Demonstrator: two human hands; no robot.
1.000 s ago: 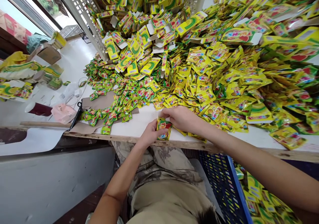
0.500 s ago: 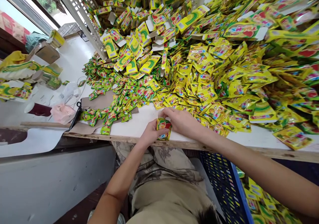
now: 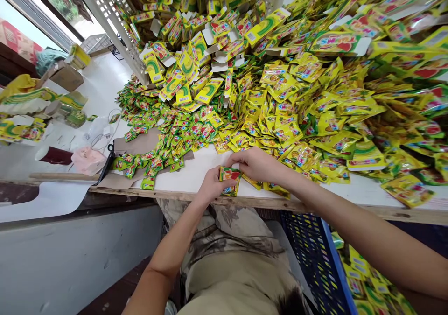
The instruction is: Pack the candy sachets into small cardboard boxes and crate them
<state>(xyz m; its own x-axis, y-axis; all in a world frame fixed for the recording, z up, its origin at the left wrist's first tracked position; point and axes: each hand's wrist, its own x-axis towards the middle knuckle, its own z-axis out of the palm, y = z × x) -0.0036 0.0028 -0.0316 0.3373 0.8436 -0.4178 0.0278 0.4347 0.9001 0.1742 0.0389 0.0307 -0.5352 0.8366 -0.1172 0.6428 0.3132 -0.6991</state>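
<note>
My left hand [image 3: 213, 185] grips a small printed carton [image 3: 231, 174] near the front edge of the table, its thumb lying across the carton's front. The carton is green, red and yellow and stands roughly upright. Fingers of my right hand [image 3: 257, 164] are bent and closed at the carton's top edge, their tips partly hidden. Just below my right wrist, a few yellow sachets [image 3: 276, 189] lie at the table edge. Beyond both hands spreads a big heap of yellow sachets [image 3: 290, 128]. Small green packets [image 3: 157, 158] are strewn to the left.
Yellow cartons [image 3: 210, 91] are piled behind the packets, before a white perforated basket [image 3: 112, 21]. Scissors with black handles [image 3: 107, 165], a pink bag [image 3: 88, 160] and a dark red cup [image 3: 54, 155] are at left. A blue crate [image 3: 336, 263] stands below the table at right.
The white flap at the carton's top no longer shows. My right fingers have shifted slightly along the top edge. Some yellow sachets now lie at the table edge beneath my right wrist.
</note>
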